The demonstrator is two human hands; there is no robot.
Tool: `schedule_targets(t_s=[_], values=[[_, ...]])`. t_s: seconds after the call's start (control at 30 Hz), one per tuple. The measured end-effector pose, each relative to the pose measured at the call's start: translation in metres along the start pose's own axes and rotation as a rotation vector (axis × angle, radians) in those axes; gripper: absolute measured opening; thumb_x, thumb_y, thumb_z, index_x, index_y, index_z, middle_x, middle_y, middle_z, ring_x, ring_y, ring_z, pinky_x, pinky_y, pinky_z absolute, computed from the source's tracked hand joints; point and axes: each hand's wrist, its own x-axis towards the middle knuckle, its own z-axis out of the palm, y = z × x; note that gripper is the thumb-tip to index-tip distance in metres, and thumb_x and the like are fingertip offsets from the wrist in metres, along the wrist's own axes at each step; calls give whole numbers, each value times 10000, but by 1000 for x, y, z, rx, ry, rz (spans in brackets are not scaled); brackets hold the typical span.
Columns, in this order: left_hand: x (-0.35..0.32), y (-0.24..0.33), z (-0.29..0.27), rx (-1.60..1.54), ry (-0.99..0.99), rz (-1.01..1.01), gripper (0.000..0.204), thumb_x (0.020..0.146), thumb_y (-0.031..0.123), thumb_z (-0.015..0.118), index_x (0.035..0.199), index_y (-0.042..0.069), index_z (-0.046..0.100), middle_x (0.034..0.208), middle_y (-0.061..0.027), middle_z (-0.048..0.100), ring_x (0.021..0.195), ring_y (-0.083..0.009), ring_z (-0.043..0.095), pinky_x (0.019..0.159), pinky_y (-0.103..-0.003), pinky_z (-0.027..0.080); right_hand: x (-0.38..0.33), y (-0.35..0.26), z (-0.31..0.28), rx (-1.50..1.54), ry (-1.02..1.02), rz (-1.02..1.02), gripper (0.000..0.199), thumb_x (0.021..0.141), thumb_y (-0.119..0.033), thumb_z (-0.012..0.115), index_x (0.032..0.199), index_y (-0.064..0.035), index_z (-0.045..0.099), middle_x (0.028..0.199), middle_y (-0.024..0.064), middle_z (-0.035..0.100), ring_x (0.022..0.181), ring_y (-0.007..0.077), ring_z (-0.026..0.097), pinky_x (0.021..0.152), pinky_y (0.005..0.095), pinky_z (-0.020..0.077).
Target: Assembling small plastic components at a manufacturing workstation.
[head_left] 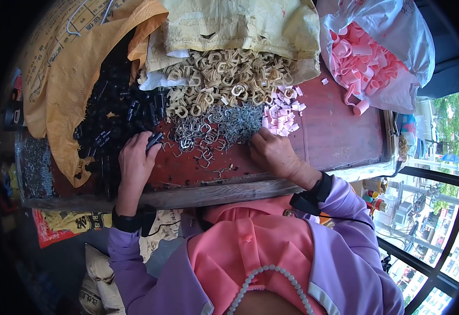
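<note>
1. Head camera looks down on a red table [339, 131] with a worn wooden front edge, and both my forearms come up from below in purple sleeves.
2. My left hand [135, 160] rests on the table at the edge of a heap of black plastic clips [119, 110], with its fingers curled round one black clip [155, 140] that sticks out past my fingertips.
3. My right hand [274, 152] lies palm down, with its fingertips pushed into a pile of metal wire rings [219, 128]; I cannot tell whether it has hold of any, because my fingers cover that spot.
4. The wire rings lie in the middle of the table, between my two hands, and a few loose ones are scattered toward the front edge.
5. Behind the rings sits a heap of beige plastic loops [224, 76], spilling out of a pale sack [240, 23].
6. Small pink plastic pieces [284, 113] lie just beside the rings on the right, near my right hand.
7. A clear bag of bigger pink pieces [366, 58] stands at the far right corner.
8. An orange sack [77, 79] lies behind the black clips on the left.
</note>
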Motion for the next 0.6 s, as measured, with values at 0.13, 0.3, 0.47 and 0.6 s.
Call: schedule_targets(t_s=[0.13, 0.3, 0.47, 0.6], values=[[-6, 8, -15, -229, -6, -164, 236, 712, 108, 588, 911, 12, 502, 739, -106, 540, 671, -219, 532, 579, -284, 429, 0, -2, 1, -4, 19, -24, 101, 682, -95, 535, 729, -46, 460, 676, 99, 435, 529, 254, 516, 465, 345, 444], [-18, -7, -15, -502, 67, -235, 265, 760, 105, 556, 996, 25, 466, 726, -56, 530, 609, -148, 490, 534, -225, 405, 1, -1, 2, -40, 40, -113, 64, 665, -77, 491, 711, -51, 455, 678, 76, 437, 477, 209, 514, 415, 316, 441], [-21, -5, -17, -1452, -18, -460, 293, 814, 120, 490, 1085, 48, 405, 818, -55, 511, 595, -115, 443, 507, -197, 373, 2, -2, -3, -39, -61, -151, 83, 662, -56, 501, 733, -46, 459, 689, 89, 426, 515, 235, 514, 433, 330, 442], [-17, 8, -15, -1911, -150, -492, 327, 833, 123, 454, 1141, 48, 375, 877, -76, 495, 600, -114, 430, 501, -187, 360, 4, -1, -3, -40, -107, -175, 100, 660, -50, 513, 742, -41, 458, 692, 93, 423, 524, 250, 510, 441, 338, 444]])
